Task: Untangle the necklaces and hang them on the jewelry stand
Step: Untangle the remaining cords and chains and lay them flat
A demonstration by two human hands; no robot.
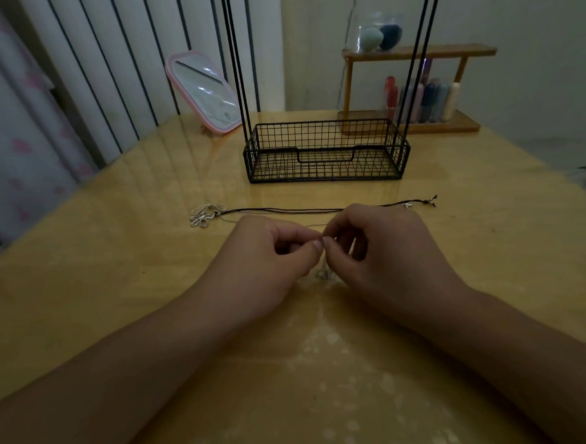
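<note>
A: Right, notes. Both hands low over the table [123, 273], thumbs nearly meeting. Left hand [269, 257] and right hand [379, 247] each have thumb and forefinger pressed together on a thin silver chain [319, 224]; other fingers curled under.

B: Where's the rest of it?

A: Small bright piece, probably the pendant [322, 274], hangs just below the thumbs. Dim light, so I can't tell whether there's a knot between the fingertips.

B: And the other necklace?

A: Black cord necklace [304, 210] lies stretched flat beyond the hands, silver flower pendant [203, 215] at its left end. Near that end a faint silver strand runs just beside the cord; touching or crossing, can't say.

B: Stand?

A: Jewelry stand [326, 151] behind the cord, wire basket base, uprights running out of view. Nothing seen hung.

B: Risks?

A: Pulling the two pinches apart hard could tighten any snag. Lifting early could drag the cord along, if the strands do cross.
</note>
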